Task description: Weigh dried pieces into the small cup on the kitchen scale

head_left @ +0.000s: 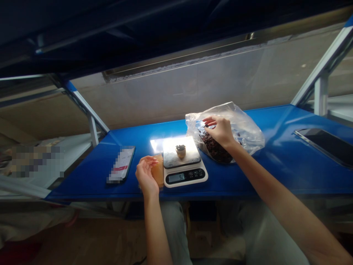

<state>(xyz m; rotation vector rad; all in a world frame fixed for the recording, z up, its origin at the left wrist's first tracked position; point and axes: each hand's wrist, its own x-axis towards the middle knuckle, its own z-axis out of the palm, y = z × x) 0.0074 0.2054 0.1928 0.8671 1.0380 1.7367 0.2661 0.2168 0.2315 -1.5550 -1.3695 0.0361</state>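
Note:
A white kitchen scale (172,163) sits on the blue table, its display reading what looks like 92, possibly with a decimal point. On its plate stands a small tan cup (181,153) heaped with dark pieces (180,147). My right hand (220,130) is over a clear plastic bag (248,132) to the right, thumb and fingertips pinched on a small dark piece (206,126). Under that hand, many dark brown dried pieces (213,147) lie in the bag. My left hand (147,175) rests beside a tan flat packet (158,171), fingers loosely curled and apart, with nothing visible in them.
A phone (121,164) with a lit, blurred screen lies at the left. Another dark-screened device (328,145) lies at the right. Metal shelf posts (82,108) rise at both sides, and a dark blue shelf (138,33) hangs overhead. Behind the table is a grey wall (171,88).

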